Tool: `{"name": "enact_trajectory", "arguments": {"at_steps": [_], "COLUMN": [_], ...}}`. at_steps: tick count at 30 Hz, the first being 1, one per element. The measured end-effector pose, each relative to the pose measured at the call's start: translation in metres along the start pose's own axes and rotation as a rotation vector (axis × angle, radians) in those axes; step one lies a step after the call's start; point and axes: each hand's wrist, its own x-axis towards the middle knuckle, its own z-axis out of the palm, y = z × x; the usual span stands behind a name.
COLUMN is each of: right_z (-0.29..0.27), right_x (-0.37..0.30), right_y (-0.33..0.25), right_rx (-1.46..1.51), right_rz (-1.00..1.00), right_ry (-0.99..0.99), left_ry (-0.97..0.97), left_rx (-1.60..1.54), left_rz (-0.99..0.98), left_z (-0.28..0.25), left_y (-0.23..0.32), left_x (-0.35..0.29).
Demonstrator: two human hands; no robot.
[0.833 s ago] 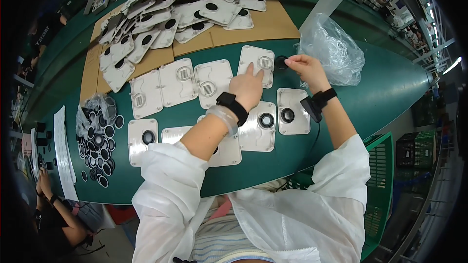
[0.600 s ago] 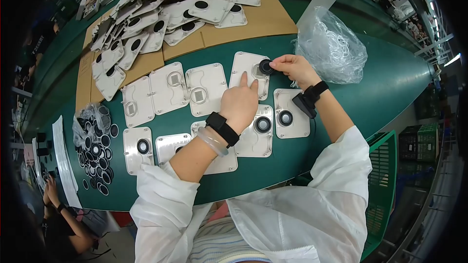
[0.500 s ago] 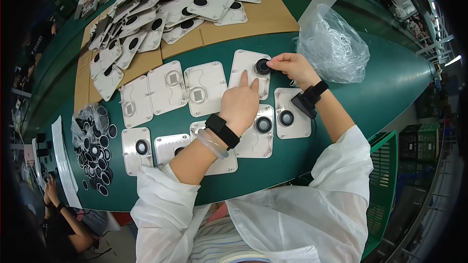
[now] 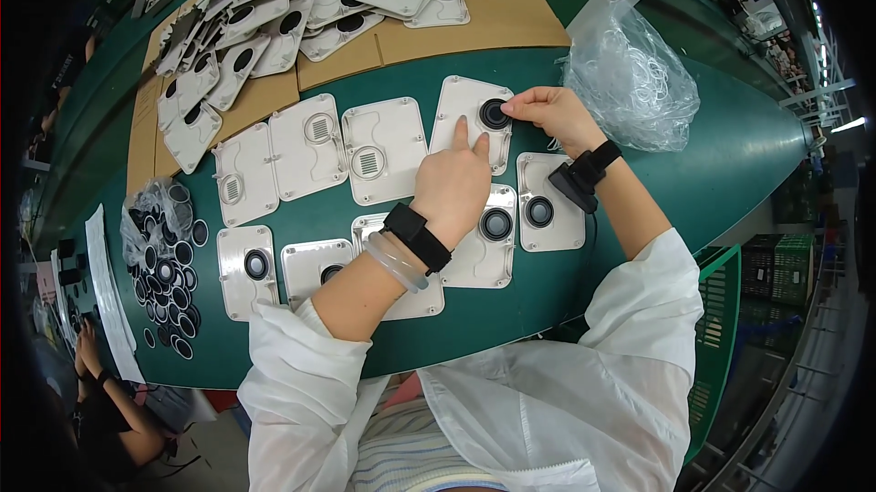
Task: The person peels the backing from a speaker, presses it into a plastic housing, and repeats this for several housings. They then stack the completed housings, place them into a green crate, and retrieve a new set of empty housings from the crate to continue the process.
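Observation:
My left hand (image 4: 453,183) lies with two fingers stretched onto a white plastic cover (image 4: 449,118) at the far right of the back row. At that cover's right side, my right hand (image 4: 555,118) pinches the edge of a black round speaker-like part (image 4: 495,114) with thumb and forefinger. The part sits over the cover's round seat; whether it is fully seated I cannot tell. Left of it, another cover (image 4: 383,131) shows a bare round grille (image 4: 368,162). In the front row, covers such as this one (image 4: 551,191) carry black round parts (image 4: 539,211). My left forearm hides some of that row.
Black discs with pale rims (image 4: 169,296) lie heaped at the left, partly in a clear bag. White covers (image 4: 265,63) are piled on cardboard (image 4: 438,47) at the back. A clear bag of white rings (image 4: 630,81) stands back right; a green crate (image 4: 716,337) is beside me.
The whole view has shifted slightly, with the piles and covers appearing a little higher and the left-hand ones farther left. Both hands keep nearly the same places on the cover and the round part.

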Motion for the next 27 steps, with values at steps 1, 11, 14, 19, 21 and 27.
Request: {"name": "enact_trajectory", "arguments": {"at_steps": [1, 11, 14, 19, 21, 27], "right_z": [0.000, 0.002, 0.004, 0.006, 0.006, 0.010], "right_x": [0.000, 0.000, 0.001, 0.001, 0.000, -0.004], "right_y": [0.000, -0.001, 0.001, 0.002, 0.001, -0.006], "right_rx": [-0.010, -0.041, -0.021, -0.024, -0.053, -0.208], "right_rz": [-0.002, -0.016, -0.038, -0.069, -0.085, -0.129], "right_ry": [0.005, 0.015, 0.033, 0.041, 0.051, 0.074], "left_ry": [0.005, -0.003, 0.026, 0.000, 0.012, 0.014], "left_rx": [0.000, -0.061, -0.065, -0.050, -0.024, -0.041], "left_rz": [0.001, -0.034, -0.030, -0.089, -0.068, -0.089], "left_z": [0.000, 0.002, 0.001, 0.000, -0.001, 0.002], "left_y": [0.000, 0.000, 0.001, 0.007, 0.008, 0.008], "left_x": [0.000, 0.001, 0.002, 0.006, 0.007, 0.009]}}
